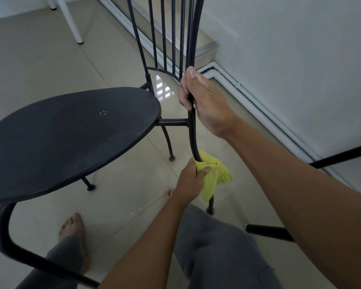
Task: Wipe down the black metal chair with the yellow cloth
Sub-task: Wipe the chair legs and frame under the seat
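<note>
The black metal chair (pixel 71 138) stands on the tiled floor, its round seat at the left and its barred back rising at the top middle. My right hand (pixel 202 101) grips the chair's right back upright just above the seat's crossbar. Lower down the same tube, on the rear leg, my left hand (pixel 191 180) holds the yellow cloth (pixel 215 174) wrapped round the leg. The cloth's loose end hangs below my fingers and hides part of the leg.
A second black metal frame (pixel 6 232) curves along the bottom left, and more black tubes (pixel 269 232) jut in at the right. My legs and bare feet (pixel 73 228) are below the seat. A white wall with a skirting rail (pixel 258 105) runs at the right; white furniture legs (pixel 71 19) stand far left.
</note>
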Demonstrator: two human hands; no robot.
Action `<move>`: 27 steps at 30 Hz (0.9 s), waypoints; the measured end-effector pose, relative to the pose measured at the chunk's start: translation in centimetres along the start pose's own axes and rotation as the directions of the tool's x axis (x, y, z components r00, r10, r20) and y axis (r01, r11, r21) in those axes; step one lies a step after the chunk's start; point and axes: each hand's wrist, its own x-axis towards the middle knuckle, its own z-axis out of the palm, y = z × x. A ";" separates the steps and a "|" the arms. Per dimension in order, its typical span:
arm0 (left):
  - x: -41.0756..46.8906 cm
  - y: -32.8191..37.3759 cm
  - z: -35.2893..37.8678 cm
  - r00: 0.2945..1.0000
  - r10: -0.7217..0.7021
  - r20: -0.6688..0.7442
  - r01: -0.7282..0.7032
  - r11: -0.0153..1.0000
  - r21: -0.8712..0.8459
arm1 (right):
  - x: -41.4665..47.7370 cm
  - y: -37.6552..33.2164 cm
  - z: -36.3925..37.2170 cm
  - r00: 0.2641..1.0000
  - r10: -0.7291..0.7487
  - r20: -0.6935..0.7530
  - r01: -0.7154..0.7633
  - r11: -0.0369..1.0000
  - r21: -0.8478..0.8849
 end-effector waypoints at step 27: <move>2.4 6.4 -6.0 0.981 0.178 -0.074 -0.178 0.984 0.011 | 1.8 0.2 0.4 1.000 0.029 0.006 -0.030 0.973 0.228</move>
